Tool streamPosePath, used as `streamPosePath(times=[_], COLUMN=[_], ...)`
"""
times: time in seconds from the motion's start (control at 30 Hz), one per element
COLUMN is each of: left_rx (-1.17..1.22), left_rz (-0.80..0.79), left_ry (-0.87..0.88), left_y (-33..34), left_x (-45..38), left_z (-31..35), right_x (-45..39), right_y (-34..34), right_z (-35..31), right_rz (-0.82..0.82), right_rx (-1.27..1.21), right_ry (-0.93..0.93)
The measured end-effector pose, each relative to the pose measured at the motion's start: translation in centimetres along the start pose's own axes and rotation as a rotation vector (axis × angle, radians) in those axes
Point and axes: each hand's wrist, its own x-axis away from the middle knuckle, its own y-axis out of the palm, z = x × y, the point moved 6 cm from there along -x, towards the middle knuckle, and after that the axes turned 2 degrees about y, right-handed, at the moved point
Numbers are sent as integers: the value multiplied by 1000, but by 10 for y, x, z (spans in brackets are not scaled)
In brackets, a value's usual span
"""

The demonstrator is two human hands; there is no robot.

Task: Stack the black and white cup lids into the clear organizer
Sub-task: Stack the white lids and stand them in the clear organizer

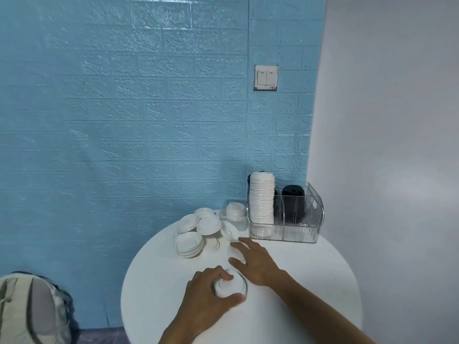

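So the left hand (210,292) is curled over a small stack of white round plastic cup lids (231,286) near the middle of the round white table (154,289), thumb on the near side and fingers wrapped over the far rim. The right hand (255,263) lies flat with fingers spread and relaxed, fingertips reaching toward 11 o'clock at a loose white lid (232,232), gripping nothing.

The loose pile of white lids (196,232) sits at 11 o'clock from the hands. The clear ribbed plastic organizer (285,229) is at 1 o'clock, hard against the table's far edge and the blue brick-pattern wall (124,108), with a tall white lid stack (262,197) in its left slot and black lids (293,202) beside it. There's bare tabletop at 3 and 9 o'clock of the hands. No readable writing anywhere.
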Motion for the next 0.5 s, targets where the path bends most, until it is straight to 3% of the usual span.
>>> streamPosePath(times=[0.3,0.5], left_rx=[7,29], left_rz=[-10,-18], left_ry=[-3,-2], left_y=[-1,-1], left_x=[0,0], left_z=[4,8], right_x=[21,49], right_y=[-14,-35], right_z=[-1,3], right_rz=[53,249], right_rx=[-134,-506], right_ry=[7,69])
